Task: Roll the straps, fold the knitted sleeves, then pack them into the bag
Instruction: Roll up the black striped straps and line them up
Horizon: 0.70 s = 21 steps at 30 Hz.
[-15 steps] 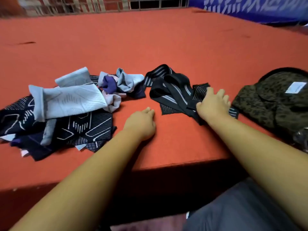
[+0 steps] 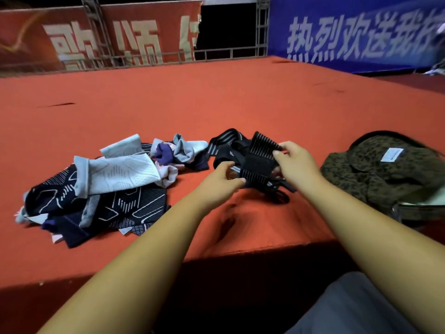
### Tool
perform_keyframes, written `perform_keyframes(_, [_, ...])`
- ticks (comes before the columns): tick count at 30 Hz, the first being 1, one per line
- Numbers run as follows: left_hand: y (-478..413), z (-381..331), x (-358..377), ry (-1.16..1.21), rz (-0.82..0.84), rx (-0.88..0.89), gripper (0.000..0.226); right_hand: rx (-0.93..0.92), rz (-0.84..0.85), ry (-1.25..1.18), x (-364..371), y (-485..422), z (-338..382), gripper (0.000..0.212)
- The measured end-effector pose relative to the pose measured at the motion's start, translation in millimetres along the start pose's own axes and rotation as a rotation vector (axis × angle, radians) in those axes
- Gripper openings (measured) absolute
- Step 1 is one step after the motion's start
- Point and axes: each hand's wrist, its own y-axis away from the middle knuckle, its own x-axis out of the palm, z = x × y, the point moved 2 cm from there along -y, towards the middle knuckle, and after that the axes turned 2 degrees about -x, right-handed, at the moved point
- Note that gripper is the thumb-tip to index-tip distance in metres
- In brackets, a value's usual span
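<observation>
A black strap with grey stripes [image 2: 261, 157] is lifted a little off the red surface in the middle. My right hand [image 2: 295, 165] pinches its upper right edge and my left hand [image 2: 222, 178] pinches its lower left edge. More black straps [image 2: 226, 141] lie tangled behind and under it. A pile of knitted sleeves [image 2: 115, 174], pale grey, dark navy and purple, lies to the left. The camouflage bag [image 2: 385, 174] with a white label sits at the right.
The red carpeted platform [image 2: 216, 97] stretches far back to a metal railing [image 2: 216, 53] and banners. Its front edge runs just below my forearms, and my grey-clad leg [image 2: 349, 304] shows at the bottom right.
Both hands have taken hold of a black striped strap and raised it off the surface. Before, the left hand rested on the carpet and the right lay on the straps. The camera tilted up.
</observation>
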Motion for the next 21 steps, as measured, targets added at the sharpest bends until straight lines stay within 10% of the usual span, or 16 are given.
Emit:
perform_keyframes(11, [36,-37,-40,0.283,-0.042,0.141,0.012,0.187,0.130,-0.702,2,37,54,0.039])
perform_keyframes(18, [56,-29,-59,0.462,0.029,0.119,0.026,0.042,0.424,-0.189,31,69,41,0.058])
perform_keyframes(21, [60,-25,-61,0.557,0.064,0.048,0.027,0.143,0.501,-0.378,47,84,40,0.044])
